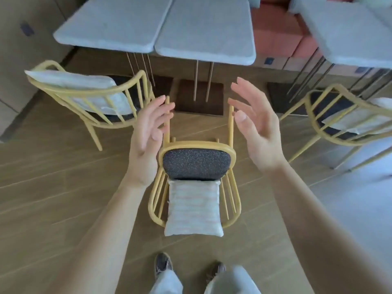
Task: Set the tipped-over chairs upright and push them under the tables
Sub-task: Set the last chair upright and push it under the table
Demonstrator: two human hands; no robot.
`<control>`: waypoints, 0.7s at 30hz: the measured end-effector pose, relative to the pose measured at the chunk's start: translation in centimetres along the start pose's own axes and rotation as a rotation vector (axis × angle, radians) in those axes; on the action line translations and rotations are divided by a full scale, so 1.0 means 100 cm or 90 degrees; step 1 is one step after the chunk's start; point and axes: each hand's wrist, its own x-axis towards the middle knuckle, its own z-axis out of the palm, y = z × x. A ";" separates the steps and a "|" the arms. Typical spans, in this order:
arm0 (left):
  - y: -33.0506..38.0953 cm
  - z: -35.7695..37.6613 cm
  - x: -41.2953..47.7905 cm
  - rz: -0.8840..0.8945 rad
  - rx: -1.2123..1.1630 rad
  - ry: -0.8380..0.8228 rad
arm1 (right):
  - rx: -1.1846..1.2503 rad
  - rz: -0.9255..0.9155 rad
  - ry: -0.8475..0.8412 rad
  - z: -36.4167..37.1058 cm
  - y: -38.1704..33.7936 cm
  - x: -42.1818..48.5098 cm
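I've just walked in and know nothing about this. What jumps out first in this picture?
A yellow chair lies tipped on its back in the middle of the floor, legs pointing at the grey tables, a pale cushion on its backrest. Two open bare hands, the left hand and the right hand, flank its legs. Upright chairs stand on either side.

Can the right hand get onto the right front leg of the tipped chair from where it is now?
Probably yes. The right hand is open beside the upturned leg of the tipped chair, with nothing visible between them. It does not look closed on the leg yet.
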 end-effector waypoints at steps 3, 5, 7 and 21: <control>-0.067 0.009 -0.012 -0.078 -0.007 -0.030 | -0.025 0.065 0.032 0.012 0.063 -0.010; -0.123 0.015 -0.028 -0.127 -0.008 -0.053 | -0.016 0.112 0.044 0.021 0.119 -0.026; -0.188 0.019 -0.050 -0.180 0.010 -0.069 | -0.023 0.179 0.063 0.033 0.187 -0.050; -0.721 0.029 -0.297 -0.453 0.285 -0.055 | 0.004 0.616 0.010 0.092 0.714 -0.367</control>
